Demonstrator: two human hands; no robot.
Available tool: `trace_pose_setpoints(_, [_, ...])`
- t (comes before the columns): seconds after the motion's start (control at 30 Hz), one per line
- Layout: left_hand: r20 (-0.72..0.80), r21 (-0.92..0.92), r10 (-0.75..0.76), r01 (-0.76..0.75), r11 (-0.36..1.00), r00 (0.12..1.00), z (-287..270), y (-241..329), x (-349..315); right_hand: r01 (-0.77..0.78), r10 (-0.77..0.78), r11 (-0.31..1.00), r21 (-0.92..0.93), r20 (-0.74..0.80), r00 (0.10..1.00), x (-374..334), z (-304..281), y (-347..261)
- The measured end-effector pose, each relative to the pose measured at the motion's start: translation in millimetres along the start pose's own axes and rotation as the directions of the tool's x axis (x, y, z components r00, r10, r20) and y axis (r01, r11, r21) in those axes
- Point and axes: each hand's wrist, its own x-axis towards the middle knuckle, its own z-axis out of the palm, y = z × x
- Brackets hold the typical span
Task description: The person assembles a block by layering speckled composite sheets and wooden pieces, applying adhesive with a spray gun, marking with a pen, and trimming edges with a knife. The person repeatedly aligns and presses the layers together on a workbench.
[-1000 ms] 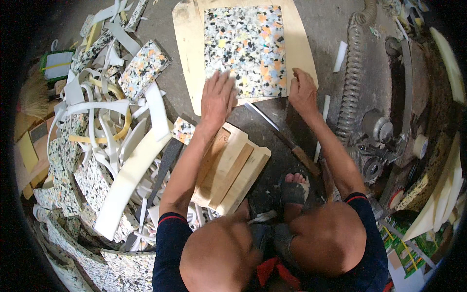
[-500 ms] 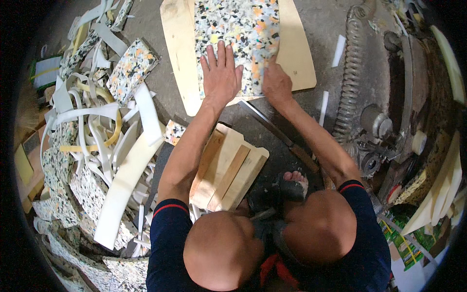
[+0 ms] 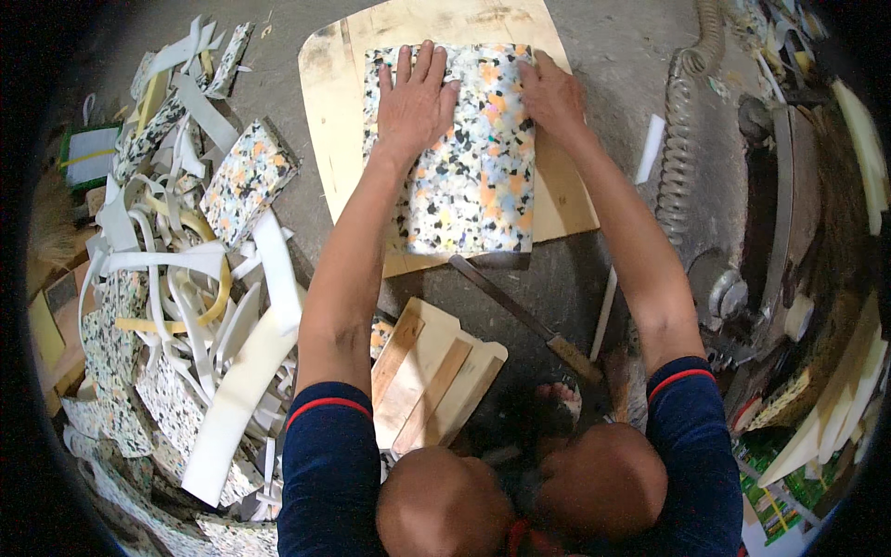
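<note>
A rectangular speckled foam sheet (image 3: 464, 186) in white, black and orange lies on a pale wooden board (image 3: 329, 102) on the floor. A faint lengthwise line runs down the sheet, right of its middle. My left hand (image 3: 414, 107) rests flat on its upper left part, fingers spread. At the sheet's upper right edge, my right hand (image 3: 555, 100) has its fingers bent and closed on the edge; its fingertips are partly hidden. Below the sheet lies a long knife (image 3: 506, 302) with a wooden handle (image 3: 574, 357), touched by neither hand.
A small slatted wooden piece (image 3: 441, 371) sits before my knees. Foam offcuts and white strips (image 3: 237, 399) pile up at the left, with a speckled foam block (image 3: 249, 181) among them. At right stand a coiled hose (image 3: 677, 139) and dusty machinery (image 3: 729, 292); a white strip (image 3: 652, 148) lies near the hose.
The sheet's far edge has come into view, with its near edge now lower in the picture. My right hand has moved from its lower right edge up to its upper right edge.
</note>
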Motion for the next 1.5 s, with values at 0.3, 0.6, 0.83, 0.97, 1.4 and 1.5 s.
trace_pose_setpoints(0.3, [0.082, 0.131, -0.030, 0.019, 0.991, 0.996, 5, 10, 1, 0.197, -0.188, 0.977, -0.083, 0.103, 0.977, 11, 27, -16])
trace_pose_setpoints(0.6, [0.140, 0.154, -0.049, 0.027, 0.988, 0.989, 1, 12, 9, 0.243, -0.217, 0.968, -0.060, 0.284, 0.934, 30, 49, -26])
trace_pose_setpoints(0.83, [-0.038, -0.191, -0.225, 0.214, 0.958, 0.974, -19, 6, 2, 0.091, -0.090, 0.994, 0.059, -0.017, 0.996, -60, -1, 21])
trace_pose_setpoints(0.97, [-0.055, -0.051, -0.288, 0.285, 0.957, 0.956, -38, 8, -83, 0.018, -0.016, 1.000, -0.008, 0.176, 0.984, -157, -18, 32])
trace_pose_setpoints(1.4, [0.072, -0.458, -0.466, 0.445, 0.770, 0.882, -80, 7, -163, 0.158, -0.073, 0.969, -0.189, 0.391, 0.918, -207, -55, 26])
trace_pose_setpoints(1.5, [0.636, -0.170, -0.510, 0.750, 0.639, 0.579, -154, 29, -240, 0.148, 0.029, 0.946, -0.288, 0.530, 0.847, -291, -105, 63])
